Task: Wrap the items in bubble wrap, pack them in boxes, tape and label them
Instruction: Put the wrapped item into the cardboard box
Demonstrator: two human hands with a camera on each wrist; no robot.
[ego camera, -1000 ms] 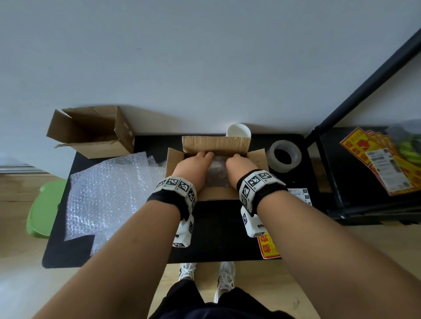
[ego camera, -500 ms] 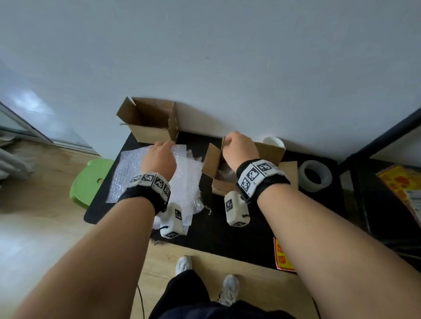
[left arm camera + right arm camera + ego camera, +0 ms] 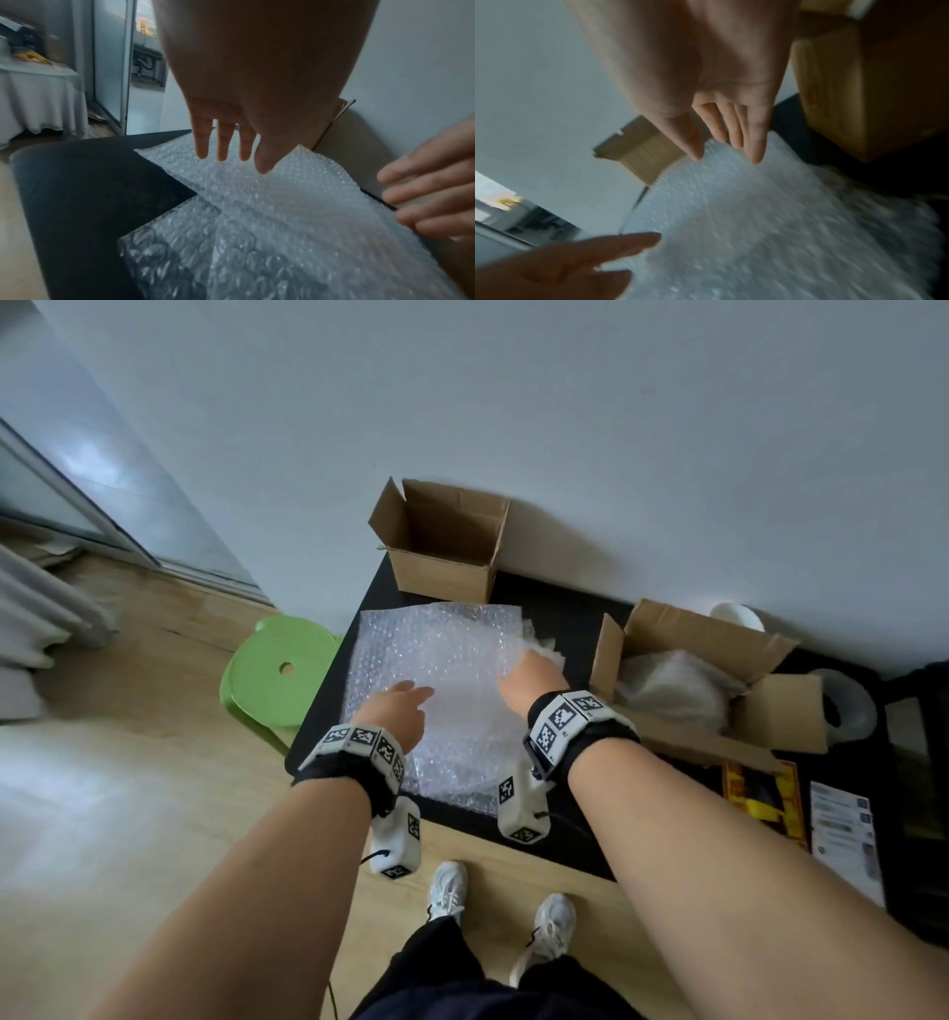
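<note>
A stack of clear bubble wrap sheets (image 3: 452, 690) lies on the left part of the black table (image 3: 560, 613). My left hand (image 3: 403, 708) hangs over its near left part with straight fingers (image 3: 223, 142). My right hand (image 3: 529, 675) reaches over the sheet's right side, its fingers (image 3: 734, 130) also straight and holding nothing. To the right stands an open cardboard box (image 3: 683, 629) with a bubble-wrapped item (image 3: 672, 680) inside. An empty open box (image 3: 441, 557) sits at the table's back left corner.
A clear tape roll (image 3: 847, 706) lies right of the packed box, and a white cup (image 3: 737, 616) stands behind it. Red-yellow stickers (image 3: 760, 793) and white labels (image 3: 842, 829) lie at the front right. A green stool (image 3: 272, 670) stands left of the table.
Both hands have left the packed box and moved left over the bubble wrap, the left first, then the right. The head view has swung left.
</note>
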